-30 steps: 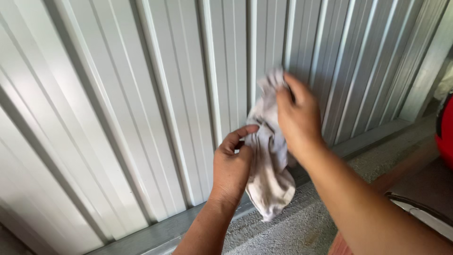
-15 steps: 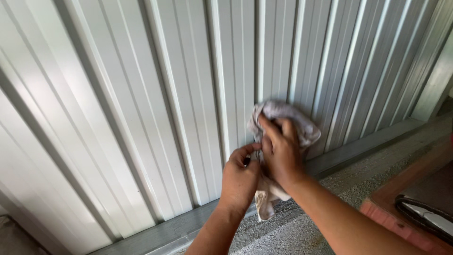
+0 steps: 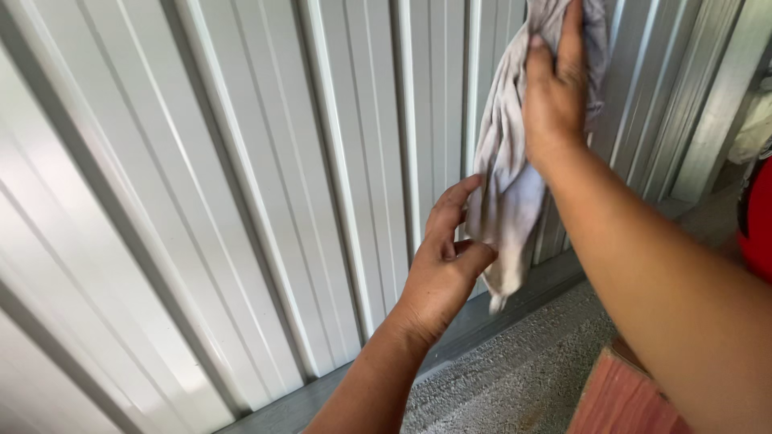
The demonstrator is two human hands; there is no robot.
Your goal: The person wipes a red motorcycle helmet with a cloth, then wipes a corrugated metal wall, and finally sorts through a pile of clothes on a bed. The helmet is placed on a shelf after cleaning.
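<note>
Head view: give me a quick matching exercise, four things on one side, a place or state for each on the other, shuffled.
Things:
1. right hand
2. left hand
3. grey cloth
4. red object

Places or states:
A. at the right edge of the picture, partly cut off
B. raised high, pressing the top of the cloth to the ribbed metal wall
C. hanging down the wall from the upper hand
D. lower down, fingertips at the edge of the hanging cloth

Pairs: 1-B, 2-D, 3-C, 4-A
</note>
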